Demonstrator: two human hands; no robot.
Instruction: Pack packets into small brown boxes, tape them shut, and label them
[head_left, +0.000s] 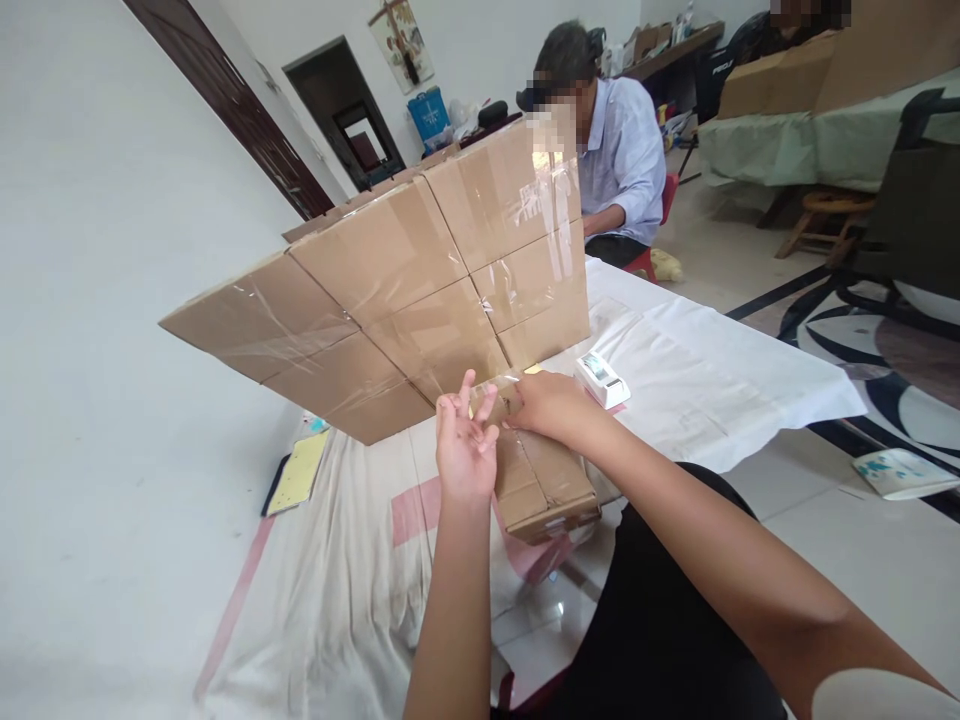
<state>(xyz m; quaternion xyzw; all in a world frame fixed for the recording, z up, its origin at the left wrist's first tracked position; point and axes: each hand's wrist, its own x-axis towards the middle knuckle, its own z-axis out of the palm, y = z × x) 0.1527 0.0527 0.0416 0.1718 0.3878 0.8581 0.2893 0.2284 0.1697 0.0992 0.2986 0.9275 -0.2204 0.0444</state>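
A small brown cardboard box (544, 485) lies on the white-covered table (705, 390) right in front of me. My left hand (463, 447) is raised at the box's near left edge, fingers spread apart, holding nothing that I can make out. My right hand (551, 405) rests on the far top end of the box, fingers curled and pressing down where clear tape glints. Whether it grips the tape or only presses it is unclear.
A wall of several taped cardboard boxes (420, 280) stands just behind the small box. A white tape dispenser (602, 379) lies right of my right hand. A yellow pad (298, 472) sits left. A seated person (615, 160) works beyond the boxes.
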